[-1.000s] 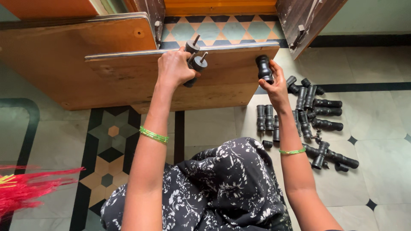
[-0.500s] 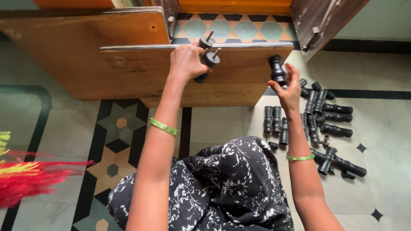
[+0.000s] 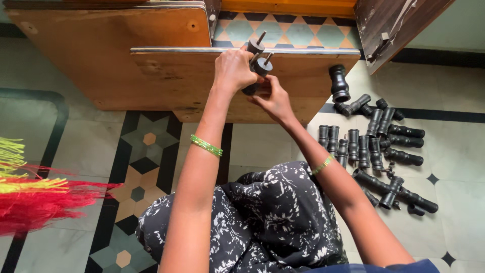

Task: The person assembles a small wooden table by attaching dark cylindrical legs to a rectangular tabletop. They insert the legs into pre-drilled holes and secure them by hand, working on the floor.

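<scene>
Just past my fingertips, at the far edge of the wooden board [image 3: 202, 86], I am holding two black turned furniture legs [image 3: 257, 63] whose metal studs are pointing up and away from me. My left hand [image 3: 232, 71] is wrapping closed around their bodies from the left, with the fingers [image 3: 237, 60] curled tight enough that most of the lower leg is hidden under them; my right hand [image 3: 273, 98] is coming in from below and to the right, its fingers partly closed and touching the base of the lower piece, though I cannot tell how firmly they are gripping. To do this well, I judge I should be keeping the left fingers clamped so the legs do not roll, while letting the right fingers do the fine turning or aligning, and keeping each stud square to the board's metal-trimmed edge [image 3: 242, 50] instead of tilted. One more black leg [image 3: 339, 83] is standing on the board just to the right of my right fingers, near enough to knock over if my wrist is swinging wide. Further right and nearer to me, on the tiled floor [image 3: 76, 146], a heap of black legs [image 3: 379, 146] is lying partly in a row and partly loose, well apart from my fingers. Off to the left of my left arm a red and yellow fringe [image 3: 30, 192] is lying on the floor.
</scene>
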